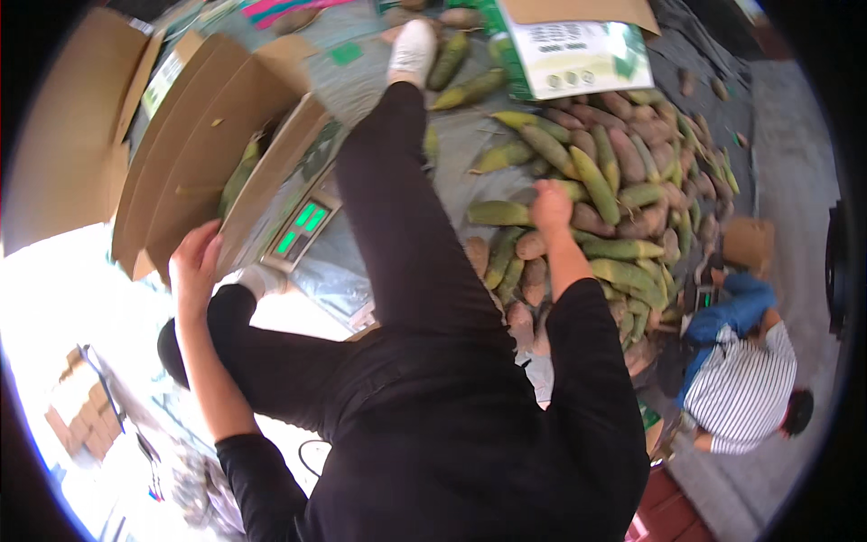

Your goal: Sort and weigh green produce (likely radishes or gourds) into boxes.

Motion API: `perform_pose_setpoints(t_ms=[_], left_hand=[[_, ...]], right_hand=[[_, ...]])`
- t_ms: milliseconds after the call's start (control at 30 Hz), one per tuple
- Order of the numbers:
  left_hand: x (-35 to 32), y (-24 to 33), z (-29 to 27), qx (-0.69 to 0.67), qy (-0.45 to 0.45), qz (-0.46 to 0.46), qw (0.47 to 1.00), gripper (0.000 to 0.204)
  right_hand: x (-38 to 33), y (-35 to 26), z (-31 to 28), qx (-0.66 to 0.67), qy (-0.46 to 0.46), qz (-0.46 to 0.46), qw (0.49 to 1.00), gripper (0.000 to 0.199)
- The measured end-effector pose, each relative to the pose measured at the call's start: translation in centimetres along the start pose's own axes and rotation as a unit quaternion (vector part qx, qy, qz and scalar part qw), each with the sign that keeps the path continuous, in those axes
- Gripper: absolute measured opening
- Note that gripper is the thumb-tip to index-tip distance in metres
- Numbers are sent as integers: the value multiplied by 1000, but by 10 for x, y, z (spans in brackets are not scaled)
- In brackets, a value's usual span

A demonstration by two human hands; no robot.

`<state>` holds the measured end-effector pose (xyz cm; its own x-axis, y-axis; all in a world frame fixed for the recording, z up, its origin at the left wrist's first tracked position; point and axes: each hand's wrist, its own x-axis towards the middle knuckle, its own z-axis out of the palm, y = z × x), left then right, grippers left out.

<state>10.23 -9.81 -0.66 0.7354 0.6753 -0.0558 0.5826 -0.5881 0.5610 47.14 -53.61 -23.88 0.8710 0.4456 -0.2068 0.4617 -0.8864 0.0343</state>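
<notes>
The largest item in view was the heap of long green-and-brown tapered vegetables (623, 208), spread over a grey ground sheet (461, 144) on the person's right and reaching toward the far edge of the sheet. Next in size was the open brown cardboard box (194, 135) on the person's left, its flaps raised; a few green vegetables of the same kind showed inside it between the flaps. The box stood on a platform weighing scale with a green lit display (301, 230), whose panel faced the person just beside the leading knee. A second carton, green and white with a brown flap (578, 50), lay at the far side of the heap. A co-worker in a striped shirt (745, 388) crouched at the right edge, well apart from the box.

The left hand (194, 262) rested against the near flap edge of the brown box, fingers curled over the cardboard and gripping it. The right hand (551, 206) was down in the near edge of the heap, closed into a loose fist among the vegetables; motion blur prevented confirming whether one was actually grasped. A white shoe (413, 50) was planted on the sheet beyond the knee.
</notes>
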Motion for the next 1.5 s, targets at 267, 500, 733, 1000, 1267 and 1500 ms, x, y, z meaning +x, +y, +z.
perform_pose_setpoints(t_ms=[267, 500, 733, 1000, 1267, 1500], left_hand=[[1, 6, 0, 9, 15, -15, 1000, 22], [3, 8, 2, 12, 4, -19, 1000, 22], [0, 4, 0, -12, 0, -24, 1000, 22], [0, 3, 4, -27, -13, -36, 999, 22], [5, 3, 7, -18, -25, -42, 999, 22], [1, 4, 5, -12, -18, -34, 999, 23]], right_hand=[[15, -6, -40, -175, -118, -54, 976, 60], [16, -3, -40, -207, -144, -61, 966, 39], [20, -3, -26, -240, -136, -74, 958, 23], [14, 14, -24, -231, -99, -92, 963, 20], [21, 23, -25, -273, -110, -121, 948, 16], [19, 42, -46, -232, -74, -89, 966, 24]])
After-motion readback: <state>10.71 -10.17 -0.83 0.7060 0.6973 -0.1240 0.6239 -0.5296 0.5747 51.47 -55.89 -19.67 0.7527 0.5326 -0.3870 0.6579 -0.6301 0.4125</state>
